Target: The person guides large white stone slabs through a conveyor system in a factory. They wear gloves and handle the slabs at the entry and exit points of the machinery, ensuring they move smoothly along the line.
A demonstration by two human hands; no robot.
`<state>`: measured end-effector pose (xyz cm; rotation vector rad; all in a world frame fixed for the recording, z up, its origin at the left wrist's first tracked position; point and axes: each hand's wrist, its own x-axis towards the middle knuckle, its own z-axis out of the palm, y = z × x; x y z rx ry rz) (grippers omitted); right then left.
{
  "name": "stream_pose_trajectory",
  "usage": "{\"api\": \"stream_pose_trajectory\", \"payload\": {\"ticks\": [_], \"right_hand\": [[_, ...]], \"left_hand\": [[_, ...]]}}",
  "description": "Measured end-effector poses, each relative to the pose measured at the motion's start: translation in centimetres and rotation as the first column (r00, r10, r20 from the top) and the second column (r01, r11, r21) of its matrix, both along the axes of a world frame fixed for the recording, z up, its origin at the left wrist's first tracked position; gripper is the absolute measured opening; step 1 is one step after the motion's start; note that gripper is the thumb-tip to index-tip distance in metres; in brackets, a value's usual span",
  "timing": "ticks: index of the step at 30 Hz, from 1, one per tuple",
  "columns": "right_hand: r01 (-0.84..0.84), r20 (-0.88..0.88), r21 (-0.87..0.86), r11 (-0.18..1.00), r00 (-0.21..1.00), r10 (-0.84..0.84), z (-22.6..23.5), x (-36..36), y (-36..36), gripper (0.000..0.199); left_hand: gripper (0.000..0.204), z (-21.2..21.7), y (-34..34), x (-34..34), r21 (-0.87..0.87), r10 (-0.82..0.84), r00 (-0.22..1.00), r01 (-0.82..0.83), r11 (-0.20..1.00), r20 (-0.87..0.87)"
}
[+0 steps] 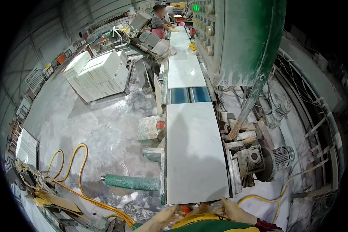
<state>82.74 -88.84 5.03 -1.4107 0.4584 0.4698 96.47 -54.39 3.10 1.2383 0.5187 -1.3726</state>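
A long white stone slab [195, 154] lies flat on the narrow conveyor line in front of me. My left hand [169, 216] is at the left of its near edge, fingers bent in against it. At the near right corner my right hand [236, 212] grips the edge, its thumb against the slab; the other fingers are partly hidden. Farther along, past a gap showing blue rollers [189, 95], another white slab [186, 69] rests on the line. A red-orange round part [186, 210] shows between my hands.
A green machine cabinet [239, 42] towers over the line's right side, with a motor [280, 157] below it. Leftward are stacked slabs [100, 75], a red button box [150, 128], a green roller [131, 182] and a yellow hose [81, 170]. A person [159, 23] works at the far end.
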Motion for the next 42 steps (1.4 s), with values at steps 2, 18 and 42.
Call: {"api": "stream_pose_trajectory", "payload": {"ticks": [2, 18, 42], "right_hand": [[0.405, -0.411, 0.276, 0.872, 0.870, -0.274, -4.2, 1.9, 0.6, 0.058], [0.511, -0.192, 0.247, 0.823, 0.858, -0.476, -3.9, 11.8, -1.0, 0.062], [0.502, 0.002, 0.344, 0.794, 0.845, -0.535, -3.5, 18.6, -2.7, 0.035]], "left_hand": [[0.050, -0.2, -1.4, 0.7, -0.110, 0.078, 0.994, -0.069, 0.992, 0.081], [0.034, -3.0, -5.9, 9.8, -0.193, 0.418, 0.896, -0.389, 0.901, 0.148], [0.038, -1.5, -9.4, 16.5, -0.171, 0.434, 0.853, -0.400, 0.900, 0.290]]}}
